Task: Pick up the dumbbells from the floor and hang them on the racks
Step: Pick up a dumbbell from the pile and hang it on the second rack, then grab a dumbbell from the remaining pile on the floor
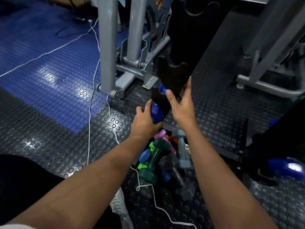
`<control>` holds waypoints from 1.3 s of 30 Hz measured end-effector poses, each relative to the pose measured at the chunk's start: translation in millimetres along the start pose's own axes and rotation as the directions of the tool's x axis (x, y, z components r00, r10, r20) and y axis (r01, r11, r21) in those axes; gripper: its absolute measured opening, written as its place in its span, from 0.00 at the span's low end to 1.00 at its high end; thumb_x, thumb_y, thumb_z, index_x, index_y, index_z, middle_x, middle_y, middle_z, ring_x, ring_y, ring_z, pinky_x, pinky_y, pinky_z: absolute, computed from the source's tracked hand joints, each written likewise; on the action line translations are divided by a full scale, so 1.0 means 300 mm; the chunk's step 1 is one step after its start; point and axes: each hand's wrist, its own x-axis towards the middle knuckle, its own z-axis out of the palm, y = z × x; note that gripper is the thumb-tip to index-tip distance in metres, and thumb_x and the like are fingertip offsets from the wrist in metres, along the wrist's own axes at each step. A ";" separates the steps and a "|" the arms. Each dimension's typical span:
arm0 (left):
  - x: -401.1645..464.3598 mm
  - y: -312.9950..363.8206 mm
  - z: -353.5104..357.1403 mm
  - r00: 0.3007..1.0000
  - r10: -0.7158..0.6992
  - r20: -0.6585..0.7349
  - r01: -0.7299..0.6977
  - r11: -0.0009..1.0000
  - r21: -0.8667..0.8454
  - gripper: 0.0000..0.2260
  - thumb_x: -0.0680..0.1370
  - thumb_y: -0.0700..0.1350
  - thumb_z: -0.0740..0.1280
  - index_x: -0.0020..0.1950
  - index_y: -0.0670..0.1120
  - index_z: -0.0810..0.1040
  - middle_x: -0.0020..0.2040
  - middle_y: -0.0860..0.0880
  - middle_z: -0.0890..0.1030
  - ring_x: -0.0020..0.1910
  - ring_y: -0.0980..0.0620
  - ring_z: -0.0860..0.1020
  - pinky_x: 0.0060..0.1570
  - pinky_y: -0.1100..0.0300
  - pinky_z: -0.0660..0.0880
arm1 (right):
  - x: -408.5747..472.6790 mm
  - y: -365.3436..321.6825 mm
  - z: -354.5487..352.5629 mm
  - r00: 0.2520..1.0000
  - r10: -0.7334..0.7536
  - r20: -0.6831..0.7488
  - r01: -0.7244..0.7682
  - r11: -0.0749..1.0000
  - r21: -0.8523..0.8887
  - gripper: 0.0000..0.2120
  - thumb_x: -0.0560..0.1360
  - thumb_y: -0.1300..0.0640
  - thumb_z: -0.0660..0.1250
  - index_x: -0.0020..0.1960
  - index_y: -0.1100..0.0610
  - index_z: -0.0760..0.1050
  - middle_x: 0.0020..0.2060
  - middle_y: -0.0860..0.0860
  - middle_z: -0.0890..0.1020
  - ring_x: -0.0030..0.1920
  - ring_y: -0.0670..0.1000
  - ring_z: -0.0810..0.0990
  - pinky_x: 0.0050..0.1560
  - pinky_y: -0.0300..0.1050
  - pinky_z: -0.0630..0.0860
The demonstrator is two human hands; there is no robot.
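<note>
Seating a blue dumbbell (156,113) in the black rack (171,76), the left hand (145,123) wraps its near head. The right hand (181,103) clasps the rack's edge. Rigid, dense and smooth-coated, it is probably best gripped at the narrow handle.

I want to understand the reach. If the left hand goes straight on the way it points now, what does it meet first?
The left hand, holding the blue dumbbell, points up and away toward the black rack. The lowest cradle comes first, it seems; depth is unclear.

text: none legible | labels: none | numbers: none | signs: none
</note>
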 end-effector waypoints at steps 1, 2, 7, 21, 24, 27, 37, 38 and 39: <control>-0.003 0.002 0.002 1.000 -0.001 -0.002 0.001 1.000 -0.001 0.49 0.72 0.58 0.80 0.85 0.58 0.53 0.70 0.45 0.66 0.65 0.39 0.77 0.66 0.40 0.78 | -0.003 -0.001 -0.002 1.000 0.004 -0.002 -0.004 1.000 -0.009 0.51 0.75 0.25 0.69 0.85 0.33 0.41 0.84 0.47 0.64 0.81 0.53 0.69 0.79 0.63 0.70; -0.005 0.006 0.002 1.000 -0.005 -0.003 0.005 1.000 0.000 0.48 0.73 0.59 0.79 0.85 0.58 0.53 0.70 0.45 0.66 0.65 0.39 0.77 0.66 0.40 0.77 | -0.007 0.000 -0.002 1.000 0.008 -0.001 -0.008 1.000 -0.017 0.51 0.75 0.25 0.69 0.85 0.33 0.41 0.84 0.47 0.65 0.80 0.53 0.69 0.78 0.63 0.70; -0.018 0.029 -0.004 1.000 -0.017 -0.008 0.017 1.000 0.002 0.45 0.76 0.58 0.76 0.86 0.55 0.53 0.72 0.43 0.65 0.66 0.37 0.77 0.66 0.42 0.76 | -0.040 0.020 0.008 0.999 0.035 0.013 -0.034 0.999 -0.031 0.48 0.76 0.26 0.68 0.85 0.32 0.42 0.82 0.47 0.68 0.79 0.53 0.72 0.77 0.63 0.72; -0.222 -0.002 0.110 0.997 0.049 -0.057 -0.056 0.992 -0.113 0.51 0.80 0.50 0.73 0.86 0.56 0.35 0.77 0.40 0.64 0.58 0.42 0.79 0.49 0.52 0.73 | -0.258 0.182 -0.015 0.967 0.237 0.089 -0.220 0.960 -0.171 0.46 0.81 0.40 0.72 0.88 0.45 0.47 0.84 0.53 0.64 0.82 0.53 0.65 0.80 0.54 0.67; -0.260 -0.009 0.160 0.998 0.057 -0.034 -0.061 0.990 -0.125 0.52 0.78 0.48 0.73 0.86 0.55 0.34 0.77 0.39 0.64 0.52 0.44 0.80 0.45 0.53 0.74 | -0.322 0.208 -0.053 0.950 0.298 0.092 -0.279 0.944 -0.174 0.45 0.81 0.42 0.72 0.88 0.44 0.48 0.84 0.52 0.65 0.81 0.52 0.66 0.77 0.50 0.67; -0.305 -0.022 0.234 0.995 0.078 0.066 -0.074 0.995 -0.062 0.48 0.79 0.50 0.71 0.87 0.52 0.39 0.79 0.39 0.62 0.61 0.40 0.79 0.54 0.48 0.79 | -0.424 0.260 -0.093 0.934 0.350 0.066 -0.324 0.912 -0.252 0.44 0.82 0.44 0.72 0.88 0.46 0.49 0.79 0.52 0.71 0.75 0.51 0.72 0.70 0.49 0.72; -0.425 -0.138 0.454 0.898 0.183 0.400 -0.310 0.908 0.281 0.44 0.80 0.53 0.69 0.87 0.52 0.45 0.83 0.34 0.56 0.82 0.32 0.58 0.81 0.41 0.61 | -0.784 0.506 -0.205 0.861 0.498 0.100 -0.397 0.782 -0.481 0.49 0.79 0.43 0.74 0.87 0.44 0.45 0.83 0.54 0.65 0.82 0.57 0.64 0.81 0.59 0.65; -0.431 -0.138 0.458 0.894 0.185 0.408 -0.324 0.896 0.304 0.43 0.80 0.52 0.69 0.87 0.52 0.45 0.84 0.34 0.55 0.83 0.32 0.55 0.82 0.42 0.57 | -0.816 0.527 -0.213 0.838 0.533 0.113 -0.415 0.759 -0.502 0.50 0.79 0.42 0.75 0.87 0.43 0.44 0.84 0.53 0.63 0.83 0.57 0.64 0.80 0.59 0.65; -0.433 -0.135 0.462 0.891 0.192 0.411 -0.339 0.884 0.322 0.43 0.81 0.52 0.68 0.87 0.51 0.44 0.84 0.34 0.54 0.84 0.33 0.54 0.83 0.42 0.54 | -0.843 0.549 -0.220 0.818 0.563 0.120 -0.429 0.736 -0.524 0.51 0.79 0.42 0.75 0.87 0.44 0.43 0.85 0.54 0.62 0.83 0.58 0.63 0.81 0.58 0.64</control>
